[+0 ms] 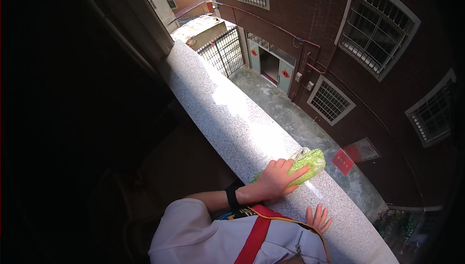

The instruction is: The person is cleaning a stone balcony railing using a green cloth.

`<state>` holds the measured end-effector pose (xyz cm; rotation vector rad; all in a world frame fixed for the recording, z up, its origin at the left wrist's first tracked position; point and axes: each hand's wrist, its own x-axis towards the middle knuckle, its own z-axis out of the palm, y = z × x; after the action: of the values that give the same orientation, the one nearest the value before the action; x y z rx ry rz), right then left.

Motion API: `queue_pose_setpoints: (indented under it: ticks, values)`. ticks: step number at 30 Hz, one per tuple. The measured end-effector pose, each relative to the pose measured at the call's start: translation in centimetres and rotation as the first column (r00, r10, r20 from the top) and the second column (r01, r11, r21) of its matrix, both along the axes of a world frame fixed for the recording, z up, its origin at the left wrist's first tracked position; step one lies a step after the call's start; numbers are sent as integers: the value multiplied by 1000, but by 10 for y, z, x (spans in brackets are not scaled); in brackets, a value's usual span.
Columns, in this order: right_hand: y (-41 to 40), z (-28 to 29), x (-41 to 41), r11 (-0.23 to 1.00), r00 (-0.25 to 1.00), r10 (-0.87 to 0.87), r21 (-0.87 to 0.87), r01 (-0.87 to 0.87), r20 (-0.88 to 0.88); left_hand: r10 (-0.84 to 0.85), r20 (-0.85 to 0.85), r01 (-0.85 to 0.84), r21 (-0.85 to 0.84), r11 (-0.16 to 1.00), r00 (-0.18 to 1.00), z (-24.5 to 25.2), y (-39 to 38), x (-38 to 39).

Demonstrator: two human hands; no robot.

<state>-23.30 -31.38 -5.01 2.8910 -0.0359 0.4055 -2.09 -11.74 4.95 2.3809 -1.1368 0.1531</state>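
Observation:
A folded green patterned cloth (313, 160) with a pale, rolled edge lies on the sunlit top of a speckled granite ledge (203, 108). My left hand (277, 178), with a black band at its wrist, grips the cloth from above and presses it to the stone. Its index finger stretches along the cloth while the other fingers curl over it. Closer to my body, my right hand (319, 219) rests on the same ledge, fingers spread and holding nothing. My chest partly hides that hand's palm and wrist.
Beyond the ledge is a drop to a concrete yard (290, 108). Across it stands a dark brick wall (305, 13) with barred windows (377, 28), a doorway (269, 66) and a metal gate (223, 51). A dark pillar (145, 20) meets the ledge's far end. A red sheet (342, 162) bears writing.

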Motion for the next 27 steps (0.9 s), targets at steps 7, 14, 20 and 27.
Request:
queue_pose_setpoints:
  ticks: [7, 14, 20, 27]
  values:
    - [2, 4, 3, 999, 1000, 7, -39, -7, -13, -155, -84, 157, 24, 987, 984, 1, -3, -14]
    - [0, 2, 0, 999, 999, 15, -33, -16, -31, -174, -128, 180, 35, 983, 976, -4, 10, -12]
    - [0, 9, -2, 995, 994, 2, -101, -13, -111, -7, -101, 18, 107, 994, 995, 4, 36, 7]
    - [-1, 10, 0, 990, 991, -6, -142, -13, -130, 248, -39, -245, 56, 968, 968, -2, 67, 35]
